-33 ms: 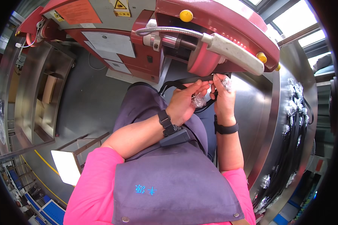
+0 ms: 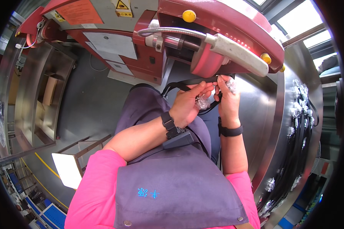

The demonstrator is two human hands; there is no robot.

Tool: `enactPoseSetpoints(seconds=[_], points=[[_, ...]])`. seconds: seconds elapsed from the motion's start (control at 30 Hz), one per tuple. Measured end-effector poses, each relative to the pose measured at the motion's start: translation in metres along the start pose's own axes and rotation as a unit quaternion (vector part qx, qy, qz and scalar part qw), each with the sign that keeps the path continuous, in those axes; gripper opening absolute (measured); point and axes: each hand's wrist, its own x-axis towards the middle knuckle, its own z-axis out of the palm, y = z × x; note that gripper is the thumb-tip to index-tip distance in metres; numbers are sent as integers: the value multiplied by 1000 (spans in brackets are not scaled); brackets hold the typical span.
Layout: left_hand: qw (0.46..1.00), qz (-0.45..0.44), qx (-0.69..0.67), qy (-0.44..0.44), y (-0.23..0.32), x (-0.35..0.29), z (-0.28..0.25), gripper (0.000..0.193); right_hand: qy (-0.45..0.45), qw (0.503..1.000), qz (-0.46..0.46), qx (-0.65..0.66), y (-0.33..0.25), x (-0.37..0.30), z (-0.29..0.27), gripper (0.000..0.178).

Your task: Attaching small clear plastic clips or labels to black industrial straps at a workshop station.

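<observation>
Overhead and in front, a big red and grey grinding machine [image 2: 221, 23] took up the most room. Next in size came a shiny metal bench [image 2: 258, 99] on the right and a metal stand [image 2: 26, 110] on the left, with a brown cardboard box [image 2: 50, 89] on the stand. The person wore a grey-purple apron [image 2: 176, 175] over a shirt with pink sleeves [image 2: 93, 183]. Far to the right lay a long bunch of black straps [image 2: 284, 171], with bits of clear plastic wrap [image 2: 302, 87] around parts of it. A long pale fitting [image 2: 239, 55] hung from a bendy metal tube [image 2: 176, 30], and behind it sat a round pink wheel [image 2: 206, 61]. Just below the wheel were the two hands, close together, with fingers bent in. The left hand [image 2: 187, 101] had its thumb and fingers closed on a black strap [image 2: 195, 81], and the right hand [image 2: 228, 101] pinched the same strap near its end, thumb on top. That strap ran across in front of the person, and one side hung in a loop by the left knee. Crinkly clear plastic [image 2: 202, 102] poked out by both hands. Each wrist had a black band [image 2: 231, 131]. Smallest were the bright yellow knobs [image 2: 189, 15] on the machine.
</observation>
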Motion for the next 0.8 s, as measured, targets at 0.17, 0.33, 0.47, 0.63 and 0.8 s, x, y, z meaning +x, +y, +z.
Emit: enactPoseSetpoints(seconds=[0.17, 0.33, 0.47, 0.63, 0.8], points=[[1000, -23, 9, 9, -1, -10, 1, 21, -27, 999, -29, -15, 0, -6, -14, 13], [994, -108, -6, -1, 2, -16, -9, 26, -87, 985, -87, -119, 6, -17, -28, 11], [987, -159, 1, -31, 2, -13, -29, 28, -176, 875, -337, -299, 4, -21, -27, 20], [986, -147, 61, -46, 13, -22, -32, 22, -225, 857, -289, -361, -11, -41, -26, 25], [989, -68, 130, -35, 14, -26, -31, 20, -157, 842, -269, -439, -16, -46, -28, 21]])
